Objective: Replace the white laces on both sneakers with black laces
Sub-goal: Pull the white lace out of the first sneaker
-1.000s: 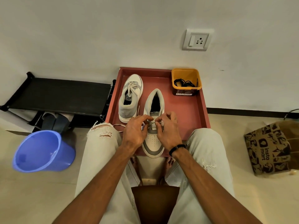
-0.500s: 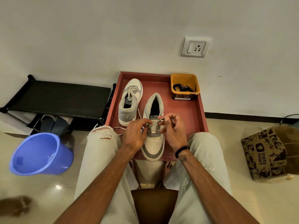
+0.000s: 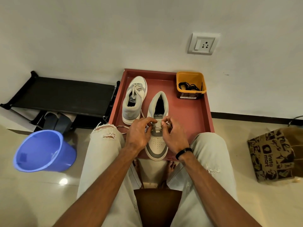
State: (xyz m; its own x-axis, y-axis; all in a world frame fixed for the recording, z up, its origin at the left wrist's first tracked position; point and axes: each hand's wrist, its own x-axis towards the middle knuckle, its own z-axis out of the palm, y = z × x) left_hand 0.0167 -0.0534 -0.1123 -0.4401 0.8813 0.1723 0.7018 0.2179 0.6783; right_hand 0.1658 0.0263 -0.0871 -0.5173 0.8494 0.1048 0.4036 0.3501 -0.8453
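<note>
Unlacing is in hand; on the red rectangular tray [image 3: 200, 115], the left hand [image 3: 139, 135] and right hand [image 3: 174, 136] pinch the white lace [image 3: 157, 128] at the near white-and-grey sneaker [image 3: 157, 145], fingers curled; next, likely drawing it from the lowest eyelets; black laces [image 3: 190, 87] wait in the yellow plastic tub [image 3: 191, 77].

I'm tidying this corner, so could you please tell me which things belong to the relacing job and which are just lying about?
In use: near sneaker, white lace, left hand, right hand, far sneaker, black laces, orange tub, red tray.

Lying about: blue bucket, paper bag, black rack.
</note>
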